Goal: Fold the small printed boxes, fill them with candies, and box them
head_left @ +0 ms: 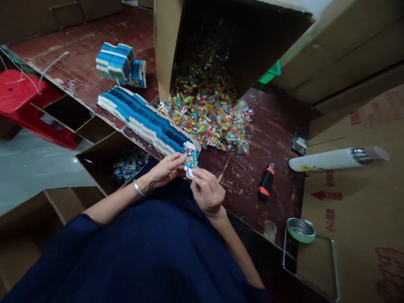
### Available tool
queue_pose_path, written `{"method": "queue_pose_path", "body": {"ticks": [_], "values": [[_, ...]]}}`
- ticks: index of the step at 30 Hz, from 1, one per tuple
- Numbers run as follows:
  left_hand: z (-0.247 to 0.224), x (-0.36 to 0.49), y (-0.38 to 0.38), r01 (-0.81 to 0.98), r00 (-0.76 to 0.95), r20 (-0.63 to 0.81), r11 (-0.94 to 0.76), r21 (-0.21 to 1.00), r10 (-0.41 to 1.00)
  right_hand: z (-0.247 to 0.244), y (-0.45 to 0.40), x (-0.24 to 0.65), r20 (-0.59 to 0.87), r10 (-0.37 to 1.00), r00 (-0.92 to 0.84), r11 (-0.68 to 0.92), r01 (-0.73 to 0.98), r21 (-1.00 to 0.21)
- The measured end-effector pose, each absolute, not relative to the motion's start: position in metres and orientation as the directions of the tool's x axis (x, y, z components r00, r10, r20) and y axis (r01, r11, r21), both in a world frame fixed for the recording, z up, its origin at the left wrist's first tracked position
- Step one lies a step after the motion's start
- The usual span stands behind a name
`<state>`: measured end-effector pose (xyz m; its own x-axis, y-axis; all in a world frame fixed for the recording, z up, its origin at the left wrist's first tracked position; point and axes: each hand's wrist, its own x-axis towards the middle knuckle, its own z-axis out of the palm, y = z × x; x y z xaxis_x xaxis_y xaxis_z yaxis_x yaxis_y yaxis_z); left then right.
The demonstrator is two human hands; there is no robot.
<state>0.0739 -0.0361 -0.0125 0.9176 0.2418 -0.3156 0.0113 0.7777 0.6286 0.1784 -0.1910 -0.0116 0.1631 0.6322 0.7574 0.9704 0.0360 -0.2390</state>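
A small blue printed box (191, 159) with white flaps is between my two hands at the table's front edge. My left hand (167, 169) holds its left side, thumb and fingers closed on it. My right hand (208, 190) pinches the white flap at its lower end. Just beyond the box, a long row of flat blue-and-white cartons (148, 122) runs up and left along the edge. Behind that row, small clear bags of colourful candies (211, 120) spill from a tipped cardboard box (164, 50).
Bundled cartons (116, 61) stand at the back left. A cutter (267, 183), a white bottle (325, 160) and a metal cup (301, 230) are on the right. Below left, an open box holds small blue packs (129, 166), near a red stool (28, 101).
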Motion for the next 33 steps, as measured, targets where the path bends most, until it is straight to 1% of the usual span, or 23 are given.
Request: {"method": "queue_pose_path", "body": {"ticks": [2, 5, 8, 11, 13, 15, 17, 18, 22, 23, 24, 25, 27, 28, 29, 30, 31, 32, 33], "values": [[-0.012, 0.077, -0.038, -0.026, 0.917, -0.283, 0.750, 0.661, 0.281, -0.012, -0.188, 0.175, 0.757, 0.618, 0.212, 0.030, 0.956, -0.292], [-0.013, 0.077, -0.039, -0.033, 0.906, -0.257, 0.662, 0.749, 0.336, -0.012, -0.185, 0.175, 0.734, 0.617, 0.284, 0.028, 0.924, -0.380], [-0.014, 0.075, -0.036, 0.009, 0.920, -0.244, 0.604, 0.797, 0.308, -0.012, -0.186, 0.177, 0.677, 0.652, 0.341, 0.034, 0.879, -0.476], [-0.016, 0.075, -0.031, 0.029, 0.935, -0.228, 0.586, 0.810, 0.270, -0.014, -0.190, 0.179, 0.574, 0.611, 0.545, -0.057, 0.753, -0.655], [-0.017, 0.077, -0.030, 0.036, 0.932, -0.230, 0.558, 0.829, 0.281, -0.016, -0.193, 0.181, 0.507, 0.575, 0.642, -0.107, 0.673, -0.731], [-0.018, 0.081, -0.031, 0.046, 0.931, -0.213, 0.485, 0.873, 0.296, -0.016, -0.194, 0.182, 0.494, 0.576, 0.651, -0.135, 0.672, -0.728], [-0.018, 0.085, -0.035, 0.034, 0.927, -0.163, 0.355, 0.934, 0.338, -0.016, -0.194, 0.185, 0.525, 0.561, 0.640, -0.153, 0.703, -0.694], [-0.019, 0.086, -0.036, 0.026, 0.919, -0.134, 0.284, 0.958, 0.371, -0.015, -0.195, 0.187, 0.546, 0.531, 0.648, -0.160, 0.709, -0.687], [-0.020, 0.087, -0.034, 0.040, 0.878, -0.072, 0.077, 0.996, 0.474, -0.008, -0.196, 0.198, 0.599, 0.298, 0.743, -0.165, 0.658, -0.735], [-0.018, 0.085, -0.031, 0.058, 0.864, -0.058, 0.016, 0.998, 0.500, -0.005, -0.197, 0.200, 0.610, 0.266, 0.747, -0.159, 0.658, -0.736], [-0.016, 0.083, -0.028, 0.083, 0.846, -0.036, -0.063, 0.995, 0.531, -0.003, -0.198, 0.202, 0.629, 0.262, 0.732, -0.156, 0.675, -0.721], [-0.012, 0.081, -0.024, 0.116, 0.823, -0.008, -0.155, 0.981, 0.569, 0.000, -0.198, 0.202, 0.656, 0.288, 0.697, -0.155, 0.710, -0.687], [-0.003, 0.076, -0.018, 0.190, 0.765, 0.051, -0.301, 0.934, 0.642, 0.003, -0.197, 0.200, 0.728, 0.386, 0.567, -0.128, 0.814, -0.566], [0.001, 0.073, -0.017, 0.210, 0.744, 0.063, -0.323, 0.923, 0.665, 0.005, -0.195, 0.197, 0.760, 0.434, 0.483, -0.093, 0.864, -0.496], [0.006, 0.071, -0.017, 0.205, 0.742, 0.044, -0.289, 0.935, 0.669, 0.005, -0.193, 0.194, 0.788, 0.468, 0.399, -0.045, 0.902, -0.429], [0.009, 0.069, -0.019, 0.177, 0.766, -0.013, -0.192, 0.965, 0.643, 0.006, -0.190, 0.190, 0.811, 0.490, 0.320, 0.008, 0.928, -0.371], [0.012, 0.068, -0.020, 0.136, 0.808, -0.088, -0.038, 0.990, 0.582, 0.005, -0.188, 0.186, 0.825, 0.507, 0.249, 0.061, 0.945, -0.322], [0.013, 0.067, -0.022, 0.099, 0.855, -0.159, 0.146, 0.984, 0.493, 0.005, -0.186, 0.182, 0.830, 0.525, 0.189, 0.107, 0.953, -0.284], [0.013, 0.066, -0.024, 0.072, 0.891, -0.209, 0.327, 0.942, 0.404, 0.004, -0.184, 0.179, 0.826, 0.546, 0.139, 0.146, 0.955, -0.257]]}}
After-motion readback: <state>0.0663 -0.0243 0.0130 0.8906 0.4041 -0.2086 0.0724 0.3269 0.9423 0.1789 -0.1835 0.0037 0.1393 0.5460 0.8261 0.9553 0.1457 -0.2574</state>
